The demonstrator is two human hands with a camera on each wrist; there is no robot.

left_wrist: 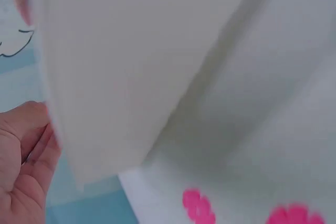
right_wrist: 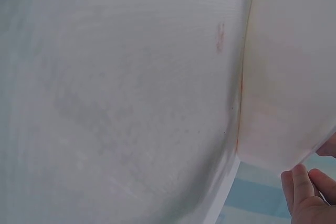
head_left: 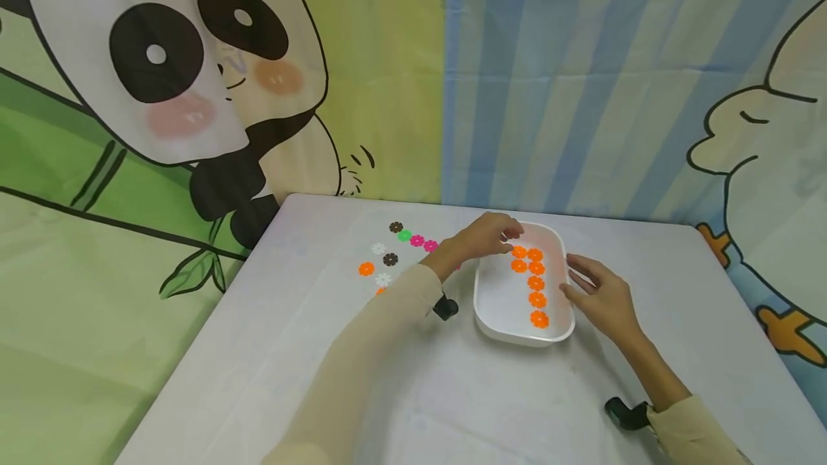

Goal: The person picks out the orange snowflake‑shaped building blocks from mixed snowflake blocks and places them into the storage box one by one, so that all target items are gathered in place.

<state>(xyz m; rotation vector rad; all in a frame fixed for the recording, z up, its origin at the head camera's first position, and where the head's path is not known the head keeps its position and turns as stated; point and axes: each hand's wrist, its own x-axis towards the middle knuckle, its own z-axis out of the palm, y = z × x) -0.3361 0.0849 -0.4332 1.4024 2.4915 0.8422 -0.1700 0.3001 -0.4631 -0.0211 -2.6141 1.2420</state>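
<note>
A shallow white tray (head_left: 504,314) holds several small orange flower-shaped discs (head_left: 536,300) laid in rows. My left hand (head_left: 486,235) reaches over the tray's far left corner, beside the topmost orange discs. A gap shows between its thumb and fingers, and nothing can be made out between them. In the left wrist view this hand (left_wrist: 26,161) is partly behind the tray's wall (left_wrist: 131,77). My right hand (head_left: 601,300) holds the tray's right rim, thumb and fingertips against it. The right wrist view shows its fingertips (right_wrist: 302,182) at the tray's edge.
Left of the tray, loose flower discs lie on the white table (head_left: 258,364): pink (head_left: 417,241), green (head_left: 404,235), brown (head_left: 390,259), white (head_left: 382,280) and orange (head_left: 366,269). My left forearm hides some. A printed cloth backdrop (head_left: 388,92) stands behind the table.
</note>
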